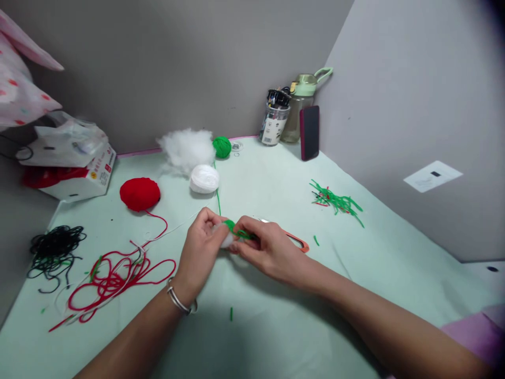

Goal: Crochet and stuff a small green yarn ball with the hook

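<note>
My left hand [203, 245] is closed on a small white and green yarn piece [227, 240], its thumb and fingers pinching the left side. At the right side of that piece, my right hand [268, 246] pinches green yarn [245, 235]; whether a thin tool is also in its fingers is hidden. A green strand [218, 200] runs from the piece back to a green yarn ball [222, 147]. Orange-handled scissors [302, 244] lie partly behind my right hand. A white yarn ball [204, 179] sits just beyond my left hand.
White fluffy stuffing [187, 150], a red yarn ball [140, 193], tangled red yarn [114, 279] and black yarn [57, 245] lie leftward. Green scraps [335, 199] lie right. A pen cup [274, 123], bottle [292, 123] and phone [310, 132] stand at the back; a box [102, 171] stands left.
</note>
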The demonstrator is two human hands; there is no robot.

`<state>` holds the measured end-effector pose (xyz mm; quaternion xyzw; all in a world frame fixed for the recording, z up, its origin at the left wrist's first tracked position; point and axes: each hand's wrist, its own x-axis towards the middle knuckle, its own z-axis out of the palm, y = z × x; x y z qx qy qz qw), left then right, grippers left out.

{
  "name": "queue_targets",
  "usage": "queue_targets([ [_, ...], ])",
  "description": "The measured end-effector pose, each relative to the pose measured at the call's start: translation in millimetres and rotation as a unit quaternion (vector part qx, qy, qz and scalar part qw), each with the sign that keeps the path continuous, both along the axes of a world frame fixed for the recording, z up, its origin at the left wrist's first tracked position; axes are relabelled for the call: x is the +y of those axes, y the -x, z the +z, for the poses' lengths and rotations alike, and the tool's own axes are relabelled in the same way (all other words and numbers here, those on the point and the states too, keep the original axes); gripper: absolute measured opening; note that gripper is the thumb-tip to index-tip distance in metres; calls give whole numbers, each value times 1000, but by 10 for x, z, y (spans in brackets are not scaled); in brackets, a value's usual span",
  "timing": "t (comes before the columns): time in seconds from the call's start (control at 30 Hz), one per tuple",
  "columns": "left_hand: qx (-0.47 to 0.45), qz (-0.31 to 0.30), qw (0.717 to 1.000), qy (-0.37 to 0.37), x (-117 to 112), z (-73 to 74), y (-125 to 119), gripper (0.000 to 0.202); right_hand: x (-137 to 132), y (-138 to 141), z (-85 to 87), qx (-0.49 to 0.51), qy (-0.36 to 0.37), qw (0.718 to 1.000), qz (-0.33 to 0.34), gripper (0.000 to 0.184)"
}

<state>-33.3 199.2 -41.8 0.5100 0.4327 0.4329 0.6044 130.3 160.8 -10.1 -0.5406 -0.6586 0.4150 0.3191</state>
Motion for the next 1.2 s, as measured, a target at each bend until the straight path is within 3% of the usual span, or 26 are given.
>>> queue_targets([
  [0.13,-24,-28,999,18,-34,18,8,15,21,-57,-58,-67,-59,995,-38,13],
  [0.37,-65,-122,990,22,-38,66,39,24,94,-130,-48,44,26,995,-86,21],
  [0.5,-37,-93,995,22,1,38,36,27,97,-165,47,68,35,997,-25,28],
  [0.6,15,-67,998,8,2,21,30,24,47,-114,106,70,57,996,20,23],
  [0.8,72,25,997,-35,-8,33,31,19,-16,39,26,72,70,995,-12,21],
  [0.93,52,0,999,-8,-15,46,31,13,32,-54,-3,38,-63,997,-35,16],
  [1.0,33,-22,999,14,-27,44,28,14,45,-113,36,80,-104,991,-34,19],
  [1.1,9,-33,998,45,-36,37,23,17,38,-155,96,215,-13,976,3,25],
  [1.2,-14,-25,996,85,-32,47,14,18,26,-154,81,167,17,986,-20,16],
])
